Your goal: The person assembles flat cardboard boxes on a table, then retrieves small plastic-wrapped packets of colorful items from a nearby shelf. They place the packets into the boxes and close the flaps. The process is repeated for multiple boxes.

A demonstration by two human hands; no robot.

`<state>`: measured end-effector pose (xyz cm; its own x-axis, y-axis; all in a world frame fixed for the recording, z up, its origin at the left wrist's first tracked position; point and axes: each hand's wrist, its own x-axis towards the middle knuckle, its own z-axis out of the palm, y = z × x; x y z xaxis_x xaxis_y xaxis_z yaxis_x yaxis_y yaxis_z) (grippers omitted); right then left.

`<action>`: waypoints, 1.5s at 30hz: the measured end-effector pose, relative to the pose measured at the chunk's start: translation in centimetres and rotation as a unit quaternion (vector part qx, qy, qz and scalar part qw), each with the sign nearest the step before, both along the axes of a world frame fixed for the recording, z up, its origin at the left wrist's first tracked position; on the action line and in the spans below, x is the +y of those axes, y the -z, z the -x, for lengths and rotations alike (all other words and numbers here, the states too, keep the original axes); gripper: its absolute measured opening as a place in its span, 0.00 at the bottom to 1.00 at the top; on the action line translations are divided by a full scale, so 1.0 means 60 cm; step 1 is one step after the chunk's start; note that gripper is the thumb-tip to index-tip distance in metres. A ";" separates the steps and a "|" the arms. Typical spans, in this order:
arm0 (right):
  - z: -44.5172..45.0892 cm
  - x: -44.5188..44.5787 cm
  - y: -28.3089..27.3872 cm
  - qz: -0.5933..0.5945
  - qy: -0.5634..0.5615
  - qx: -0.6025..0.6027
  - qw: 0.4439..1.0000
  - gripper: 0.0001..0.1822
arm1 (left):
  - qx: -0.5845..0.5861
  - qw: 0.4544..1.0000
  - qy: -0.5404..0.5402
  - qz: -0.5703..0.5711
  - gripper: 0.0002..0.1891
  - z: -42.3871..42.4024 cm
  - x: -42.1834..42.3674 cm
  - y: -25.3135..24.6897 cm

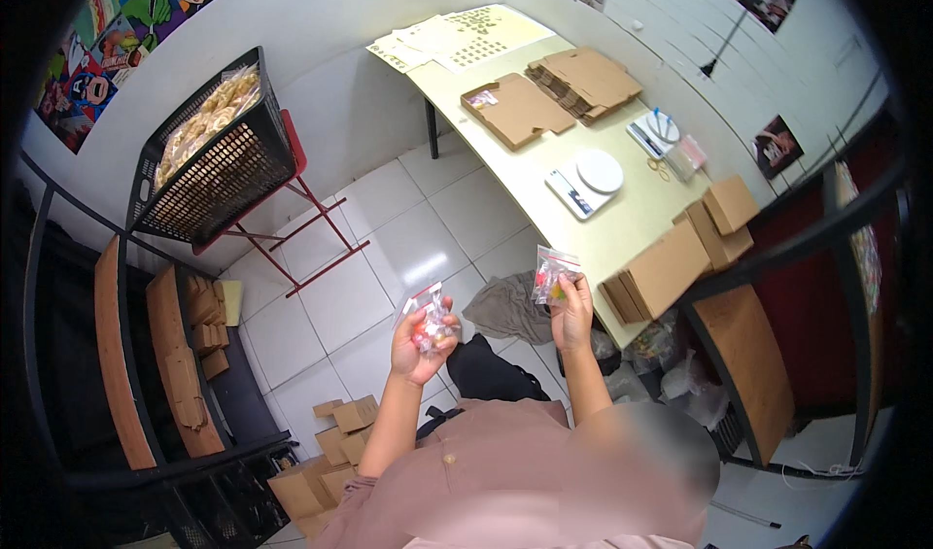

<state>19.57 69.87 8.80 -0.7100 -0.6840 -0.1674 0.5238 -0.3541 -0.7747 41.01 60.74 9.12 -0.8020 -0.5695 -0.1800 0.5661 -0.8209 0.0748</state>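
In my left hand (419, 348) are clear zip bags (436, 323) with red and pale wrapped pieces inside; how many bags cannot be told. Between the fingers of my right hand (574, 312) hangs a small clear zip bag (547, 276) with red and yellow pieces. Both hands are raised before my body, the right one close to the table's near edge. On the table (561, 217) beyond it stands a white digital scale (587, 184) with a round, bare platform. Farther back lies an open cardboard box (521, 115) with a small packet (482, 99) in its corner.
A stack of flat cardboard boxes (587, 79), a second scale (654, 135), scissors (659, 169) and closed cartons (660, 268) are on the table. Left, a black plastic crate (219, 192) of bagged ring-shaped snacks rests on a red stool (294, 144). Small cartons (342, 432) are piled by my left side.
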 end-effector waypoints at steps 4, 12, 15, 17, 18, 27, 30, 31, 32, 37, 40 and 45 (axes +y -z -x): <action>0.038 -0.114 0.071 -0.067 0.050 0.074 0.994 0.05 | -0.014 0.999 -0.044 -0.025 0.20 -0.023 -0.088 0.038; 0.151 -0.387 0.053 -0.065 0.094 0.016 0.993 0.08 | -0.070 0.997 -0.021 -0.030 0.19 0.054 -0.354 0.056; 0.213 -0.491 0.063 -0.084 0.111 0.073 0.988 0.07 | -0.098 0.995 0.004 0.003 0.19 0.109 -0.462 0.041; 0.256 -0.549 0.088 -0.139 0.110 0.082 0.981 0.08 | -0.100 0.995 -0.003 0.004 0.18 0.147 -0.520 0.031; 0.277 -0.577 0.093 -0.166 0.101 0.078 0.978 0.09 | -0.102 0.995 -0.007 0.003 0.18 0.162 -0.542 0.028; 0.373 -0.702 0.215 -0.375 0.106 0.170 0.905 0.12 | -0.099 0.989 0.105 0.005 0.17 0.303 -0.735 0.071; 0.374 -0.713 0.232 -0.422 0.111 0.231 0.869 0.14 | -0.112 0.979 0.170 0.019 0.17 0.366 -0.813 0.077; 0.370 -0.722 0.228 -0.433 0.117 0.257 0.856 0.14 | -0.113 0.975 0.191 0.025 0.17 0.388 -0.839 0.077; 0.362 -0.723 0.224 -0.443 0.135 0.290 0.837 0.11 | -0.118 0.971 0.206 0.029 0.17 0.407 -0.862 0.074; 0.347 -0.725 0.188 -0.517 0.157 0.293 0.789 0.15 | -0.158 0.936 0.299 0.099 0.18 0.495 -0.969 0.059; 0.338 -0.727 0.181 -0.514 0.162 0.271 0.798 0.14 | -0.176 0.912 0.346 0.136 0.17 0.538 -1.011 0.057; 0.328 -0.720 0.173 -0.531 0.176 0.201 0.804 0.14 | -0.183 0.877 0.419 0.147 0.18 0.581 -1.033 0.064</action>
